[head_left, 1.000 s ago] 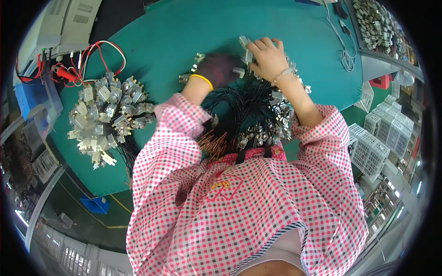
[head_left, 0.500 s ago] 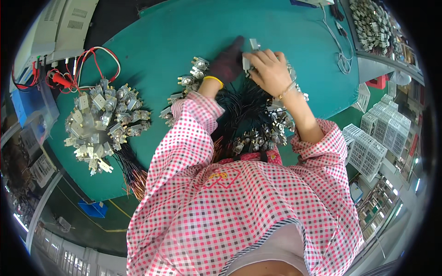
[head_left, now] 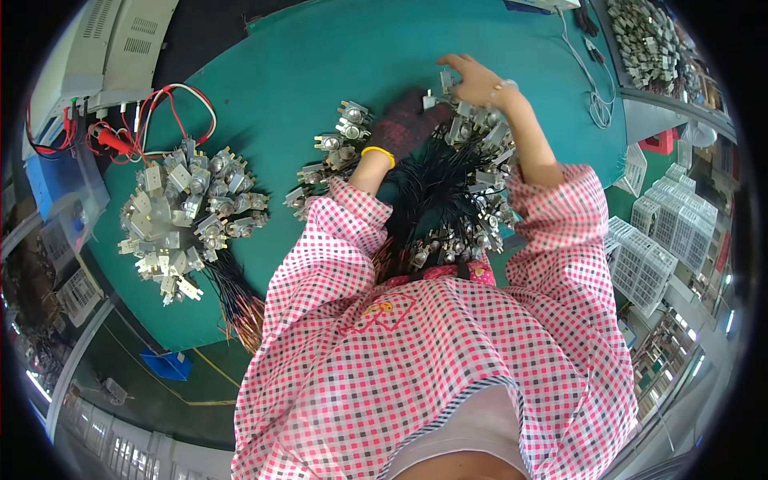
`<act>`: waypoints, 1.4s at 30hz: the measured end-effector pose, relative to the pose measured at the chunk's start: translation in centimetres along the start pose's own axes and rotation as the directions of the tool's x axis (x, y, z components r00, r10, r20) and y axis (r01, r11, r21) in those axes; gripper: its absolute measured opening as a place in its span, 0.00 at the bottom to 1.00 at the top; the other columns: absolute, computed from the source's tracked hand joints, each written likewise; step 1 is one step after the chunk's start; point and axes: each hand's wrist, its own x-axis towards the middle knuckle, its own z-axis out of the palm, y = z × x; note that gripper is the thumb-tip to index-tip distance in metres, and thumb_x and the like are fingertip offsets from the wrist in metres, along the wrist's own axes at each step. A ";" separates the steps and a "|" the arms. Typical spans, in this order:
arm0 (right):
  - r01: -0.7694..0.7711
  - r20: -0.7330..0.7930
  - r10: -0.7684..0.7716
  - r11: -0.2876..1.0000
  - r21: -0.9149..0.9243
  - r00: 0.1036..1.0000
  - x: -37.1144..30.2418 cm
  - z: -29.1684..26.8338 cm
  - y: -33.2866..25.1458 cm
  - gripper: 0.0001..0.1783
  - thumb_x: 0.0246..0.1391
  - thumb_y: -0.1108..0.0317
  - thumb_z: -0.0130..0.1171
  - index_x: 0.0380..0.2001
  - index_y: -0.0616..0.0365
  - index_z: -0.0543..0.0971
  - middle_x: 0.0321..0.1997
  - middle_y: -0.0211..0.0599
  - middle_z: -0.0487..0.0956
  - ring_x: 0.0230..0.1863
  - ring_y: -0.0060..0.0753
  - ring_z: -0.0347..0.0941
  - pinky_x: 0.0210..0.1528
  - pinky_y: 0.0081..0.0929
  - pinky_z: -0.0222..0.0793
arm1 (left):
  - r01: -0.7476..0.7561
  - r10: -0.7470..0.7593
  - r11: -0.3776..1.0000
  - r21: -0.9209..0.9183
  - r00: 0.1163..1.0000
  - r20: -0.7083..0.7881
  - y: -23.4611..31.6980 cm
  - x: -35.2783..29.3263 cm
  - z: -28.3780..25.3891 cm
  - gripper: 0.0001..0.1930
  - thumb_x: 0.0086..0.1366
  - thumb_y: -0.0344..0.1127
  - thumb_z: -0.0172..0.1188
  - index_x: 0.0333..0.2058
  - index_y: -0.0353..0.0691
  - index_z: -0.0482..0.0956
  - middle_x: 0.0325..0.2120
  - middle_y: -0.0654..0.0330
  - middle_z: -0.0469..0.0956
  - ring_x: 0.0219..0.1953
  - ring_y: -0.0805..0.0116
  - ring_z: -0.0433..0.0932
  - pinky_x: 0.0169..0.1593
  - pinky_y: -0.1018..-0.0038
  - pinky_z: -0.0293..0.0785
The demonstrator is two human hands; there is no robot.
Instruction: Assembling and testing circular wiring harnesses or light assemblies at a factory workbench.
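Note:
My left hand (head_left: 408, 126), in a dark glove with a yellow band at the wrist, is closed on a small silver metal-cased part (head_left: 429, 101), whose end sticks up past the fingers. My bare right hand (head_left: 478, 85) is just to its right, fingers stretched toward the far left and apart. Below its fingertips another silver part (head_left: 446, 80) stands at the edge of the bundle; I cannot make out any contact. Under both hands spreads a bundle of black wires (head_left: 428, 180), ringed by several silver parts (head_left: 456, 240) with round glassy faces.
A second bundle of wired metal parts (head_left: 180, 212) lies on the green table (head_left: 296, 60) at left. Beyond it are beige instrument boxes (head_left: 132, 48) with red and white leads (head_left: 172, 90). White wire racks (head_left: 640, 256) stand at right; a heap of parts (head_left: 646, 48) lies far right.
My right hand has moved up and right, away from my left, and its fingers have straightened. My left hand has lowered slightly and now holds the small part by itself.

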 end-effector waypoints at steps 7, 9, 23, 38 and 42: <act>-0.203 0.038 0.202 0.930 0.305 0.979 -7.7 -1.4 -1.3 0.20 0.50 0.73 0.46 0.49 0.60 0.69 0.26 0.35 0.78 0.31 0.24 0.73 0.38 0.24 0.66 | 0.160 -0.024 0.809 -0.566 0.970 0.240 -1.5 -1.8 0.9 0.32 0.52 0.37 0.65 0.52 0.33 0.60 0.43 0.52 0.73 0.46 0.63 0.72 0.50 0.69 0.69; -0.209 0.021 0.213 0.927 0.311 0.977 -8.1 -1.7 -1.8 0.19 0.50 0.72 0.46 0.48 0.59 0.70 0.26 0.36 0.79 0.31 0.26 0.74 0.37 0.26 0.66 | 0.001 0.071 0.878 -0.479 0.989 0.132 -1.1 -2.1 1.9 0.35 0.50 0.34 0.66 0.53 0.33 0.57 0.44 0.53 0.72 0.46 0.63 0.72 0.49 0.69 0.70; 0.027 0.322 -0.144 0.940 0.341 0.936 1.5 -0.6 -1.8 0.39 0.35 0.76 0.49 0.59 0.53 0.61 0.52 0.53 0.72 0.40 0.40 0.73 0.37 0.30 0.69 | 0.004 0.027 0.978 -0.210 0.989 0.146 -2.8 -2.9 -1.5 0.35 0.48 0.36 0.67 0.53 0.36 0.59 0.42 0.55 0.73 0.44 0.65 0.72 0.49 0.69 0.69; -0.127 0.512 -0.262 0.786 0.606 0.818 1.4 -1.2 -7.2 0.42 0.32 0.78 0.48 0.58 0.52 0.57 0.30 0.33 0.73 0.28 0.22 0.65 0.30 0.19 0.63 | 0.148 -0.007 0.512 0.846 0.986 -0.168 -2.1 -3.1 -5.4 0.14 0.56 0.46 0.52 0.37 0.46 0.74 0.29 0.52 0.78 0.36 0.52 0.77 0.36 0.58 0.73; 0.338 0.295 -0.365 0.931 0.139 0.883 2.4 1.8 -12.0 0.31 0.37 0.74 0.53 0.52 0.59 0.64 0.35 0.49 0.78 0.38 0.45 0.75 0.40 0.36 0.70 | 0.225 -0.104 0.630 0.743 0.973 -0.207 -4.3 -6.8 -8.4 0.16 0.59 0.48 0.49 0.37 0.44 0.75 0.31 0.51 0.78 0.35 0.52 0.77 0.38 0.58 0.73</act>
